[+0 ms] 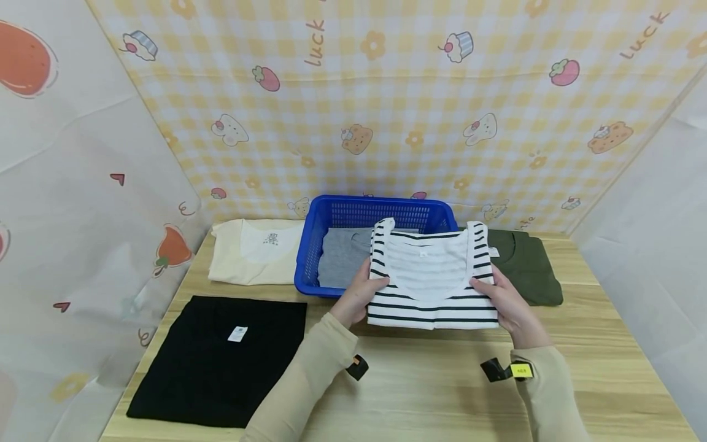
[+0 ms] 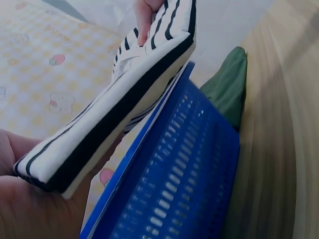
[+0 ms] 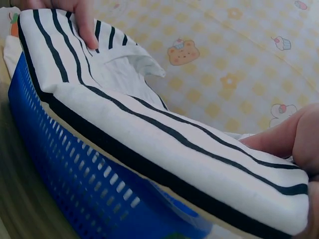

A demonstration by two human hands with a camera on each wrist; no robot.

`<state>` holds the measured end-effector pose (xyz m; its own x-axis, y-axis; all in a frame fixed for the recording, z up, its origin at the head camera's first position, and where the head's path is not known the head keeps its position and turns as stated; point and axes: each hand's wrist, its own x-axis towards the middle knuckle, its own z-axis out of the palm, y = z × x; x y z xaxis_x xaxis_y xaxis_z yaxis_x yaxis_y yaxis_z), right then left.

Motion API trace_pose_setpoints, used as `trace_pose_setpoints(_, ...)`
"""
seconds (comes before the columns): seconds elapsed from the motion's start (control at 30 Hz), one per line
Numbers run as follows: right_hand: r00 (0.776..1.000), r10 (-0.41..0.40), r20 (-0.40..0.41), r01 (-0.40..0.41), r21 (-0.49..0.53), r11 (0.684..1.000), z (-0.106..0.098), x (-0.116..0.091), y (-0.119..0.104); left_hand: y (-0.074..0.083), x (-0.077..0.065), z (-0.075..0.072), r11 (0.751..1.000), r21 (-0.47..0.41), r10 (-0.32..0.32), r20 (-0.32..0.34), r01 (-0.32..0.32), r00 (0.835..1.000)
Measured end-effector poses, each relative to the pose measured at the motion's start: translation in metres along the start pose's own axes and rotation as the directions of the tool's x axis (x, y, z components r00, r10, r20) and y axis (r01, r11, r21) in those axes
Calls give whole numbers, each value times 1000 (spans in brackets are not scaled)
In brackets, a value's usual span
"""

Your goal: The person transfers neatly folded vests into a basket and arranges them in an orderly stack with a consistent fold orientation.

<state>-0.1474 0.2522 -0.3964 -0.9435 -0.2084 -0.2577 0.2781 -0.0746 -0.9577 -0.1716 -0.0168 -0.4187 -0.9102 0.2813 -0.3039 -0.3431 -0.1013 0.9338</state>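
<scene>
**Two-handed hold on the striped shirt (image 1: 431, 279), above the basket (image 1: 307, 258)**

From my end, the patterned cloth (image 1: 386, 98) fills the back and the table (image 1: 420, 374) runs beneath it. On the table I see the black garment (image 1: 221, 362) spread flat at near left. The basket stands at the back, with the grey garment (image 1: 339, 258) lying inside. The striped shirt, folded, hangs in the air over the basket's right part and near rim; I can't tell whether it touches the rim. The cream garment (image 1: 229, 258) lies left of the basket, the olive one (image 1: 525, 267) right.

I read the left hand (image 1: 361, 294) as pinching the shirt's left edge and the right hand (image 1: 510, 304) its right edge, thumbs on top; the fingers underneath are mostly hidden.

I judge this a carrying step. Any lowering into the basket would call for both hands staying level, the shirt clearing the rim and the fold kept tight.
</scene>
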Motion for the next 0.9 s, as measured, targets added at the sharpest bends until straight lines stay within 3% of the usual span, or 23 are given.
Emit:
trace_pose_setpoints(0.27,1000,6,11,-6,-24,1000,13,19,-5,3,4,-18,999,-2,36,-26,-36,999)
trace_pose_setpoints(0.9,998,45,46,-46,21,999,39,52,-11,13,14,-49,1000,6,12,-125,-12,992)
